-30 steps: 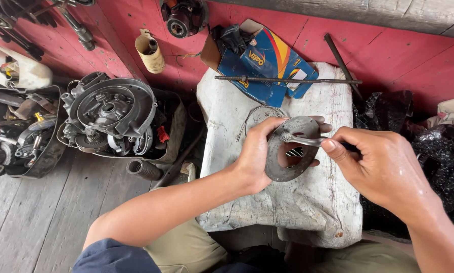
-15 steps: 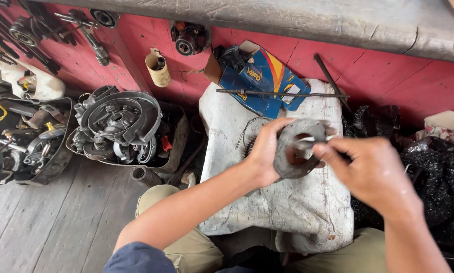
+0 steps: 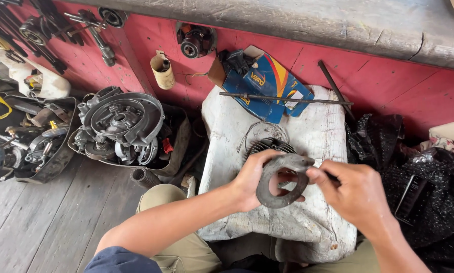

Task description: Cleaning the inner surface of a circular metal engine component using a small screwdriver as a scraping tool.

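The left hand (image 3: 250, 179) curls around the left edge of a grey metal ring (image 3: 282, 181), thumb over the rim near the top, fingers behind it and showing through the central hole. The ring stands nearly on edge, tilted toward the camera, held above a white block (image 3: 267, 126). The right hand (image 3: 356, 194) comes in from the right with thumb and forefinger pinched narrowly together at the ring's upper right rim, touching it; a thin dark tool seems to be gripped there, but it is too hidden to tell. Just behind the ring, a finned cylinder (image 3: 272, 145) lies on the block. Farther back, a thin rod (image 3: 287, 98) lies across a blue box (image 3: 267, 86). Well to the left, an engine case (image 3: 121, 124) sits in a tray by the red wall (image 3: 389, 76).
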